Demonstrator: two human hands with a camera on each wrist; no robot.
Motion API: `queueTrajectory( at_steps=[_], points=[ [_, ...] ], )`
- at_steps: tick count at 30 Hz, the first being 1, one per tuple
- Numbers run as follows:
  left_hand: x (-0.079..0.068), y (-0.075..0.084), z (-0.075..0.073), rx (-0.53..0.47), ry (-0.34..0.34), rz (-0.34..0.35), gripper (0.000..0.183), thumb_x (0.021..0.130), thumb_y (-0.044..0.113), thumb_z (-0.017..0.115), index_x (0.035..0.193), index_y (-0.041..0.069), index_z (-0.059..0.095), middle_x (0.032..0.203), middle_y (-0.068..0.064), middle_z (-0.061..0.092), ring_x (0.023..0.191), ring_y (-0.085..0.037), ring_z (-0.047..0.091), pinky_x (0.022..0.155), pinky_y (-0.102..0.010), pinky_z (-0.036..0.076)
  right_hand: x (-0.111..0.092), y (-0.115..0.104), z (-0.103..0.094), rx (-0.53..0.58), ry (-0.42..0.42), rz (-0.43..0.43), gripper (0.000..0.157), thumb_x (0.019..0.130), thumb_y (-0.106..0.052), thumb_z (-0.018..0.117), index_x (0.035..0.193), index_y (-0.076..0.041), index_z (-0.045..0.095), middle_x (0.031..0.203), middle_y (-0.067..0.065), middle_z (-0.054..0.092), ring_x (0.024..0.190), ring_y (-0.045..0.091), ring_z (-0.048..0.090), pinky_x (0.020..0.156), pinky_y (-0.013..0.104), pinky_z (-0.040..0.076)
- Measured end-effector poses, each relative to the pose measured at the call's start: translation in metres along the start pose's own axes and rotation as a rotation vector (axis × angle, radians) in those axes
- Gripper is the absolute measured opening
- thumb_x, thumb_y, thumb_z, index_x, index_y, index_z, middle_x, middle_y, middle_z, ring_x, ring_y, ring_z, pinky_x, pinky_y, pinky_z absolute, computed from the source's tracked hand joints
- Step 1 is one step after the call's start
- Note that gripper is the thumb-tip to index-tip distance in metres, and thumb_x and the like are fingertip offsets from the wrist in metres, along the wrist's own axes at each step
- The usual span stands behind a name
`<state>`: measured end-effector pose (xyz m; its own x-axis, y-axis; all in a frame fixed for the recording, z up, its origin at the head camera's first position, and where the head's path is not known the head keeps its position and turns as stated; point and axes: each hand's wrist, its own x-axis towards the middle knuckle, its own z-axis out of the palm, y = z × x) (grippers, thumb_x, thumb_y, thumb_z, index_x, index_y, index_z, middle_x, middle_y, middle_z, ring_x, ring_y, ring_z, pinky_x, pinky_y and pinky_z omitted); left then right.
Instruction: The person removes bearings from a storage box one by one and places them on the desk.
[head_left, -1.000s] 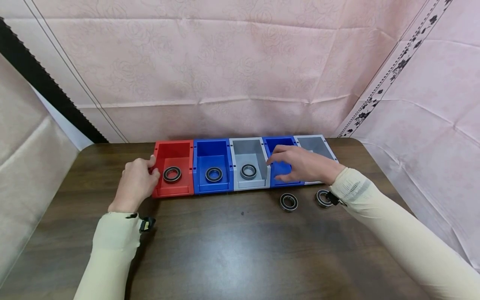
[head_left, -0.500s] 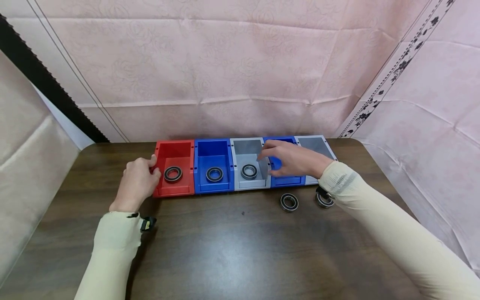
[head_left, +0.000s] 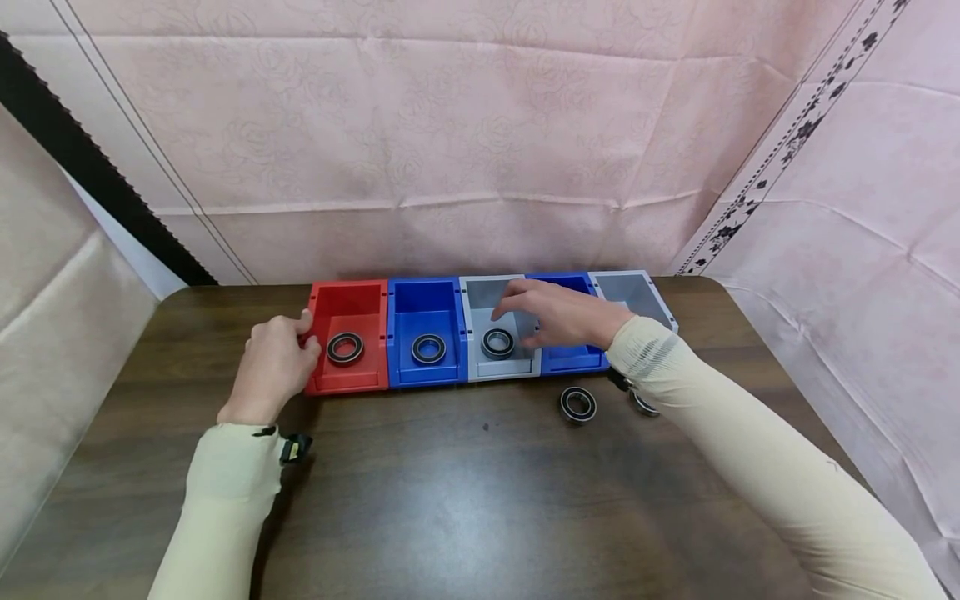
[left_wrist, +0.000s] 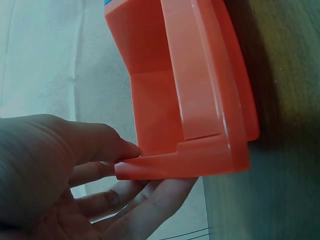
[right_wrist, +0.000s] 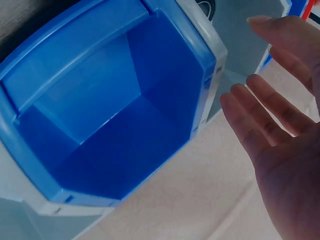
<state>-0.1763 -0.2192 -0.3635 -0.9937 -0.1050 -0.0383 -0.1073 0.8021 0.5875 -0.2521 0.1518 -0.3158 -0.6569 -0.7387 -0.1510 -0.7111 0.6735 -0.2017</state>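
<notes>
My left hand [head_left: 273, 367] grips the side wall of the red bin [left_wrist: 200, 157], thumb at the inside of the rim and fingers against the outside. A bearing [head_left: 345, 349] lies in that bin. My right hand [head_left: 562, 314] hovers over the grey bin [head_left: 480, 367] and the right-hand blue bin [right_wrist: 115, 130], fingers spread and relaxed, holding nothing. Just left of its thumb, a bearing [head_left: 498, 343] lies in the grey bin. The blue bin below the hand has nothing inside in the right wrist view.
The left blue bin [head_left: 426, 300] holds another bearing [head_left: 428, 349]. A second grey bin [head_left: 637, 292] ends the row at the right. On the table [head_left: 420, 492], one bearing [head_left: 577, 405] lies before the bins; another bearing [head_left: 645, 405] is partly hidden by the right wrist.
My right hand has moved left, from above the right-hand blue bin to the grey bin's edge. The left hand stays on the red bin, and the bearings lie where they were.
</notes>
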Motion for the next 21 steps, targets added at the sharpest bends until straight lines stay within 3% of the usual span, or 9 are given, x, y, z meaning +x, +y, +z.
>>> queueTrajectory(
  at_steps=[21],
  points=[
    [-0.001, 0.001, -0.001, -0.002, -0.002, -0.001, 0.053, 0.101, 0.009, 0.058, 0.15, -0.003, 0.042, 0.129, -0.037, 0.059, 0.058, -0.023, 0.056, 0.052, -0.025, 0.05, 0.026, -0.001, 0.018, -0.009, -0.096, 0.041, 0.049, 0.087, -0.014, 0.081, 0.133, -0.022, 0.067, 0.145, 0.006, 0.055, 0.131, 0.026, 0.057, 0.111, 0.043, 0.05]
  ],
)
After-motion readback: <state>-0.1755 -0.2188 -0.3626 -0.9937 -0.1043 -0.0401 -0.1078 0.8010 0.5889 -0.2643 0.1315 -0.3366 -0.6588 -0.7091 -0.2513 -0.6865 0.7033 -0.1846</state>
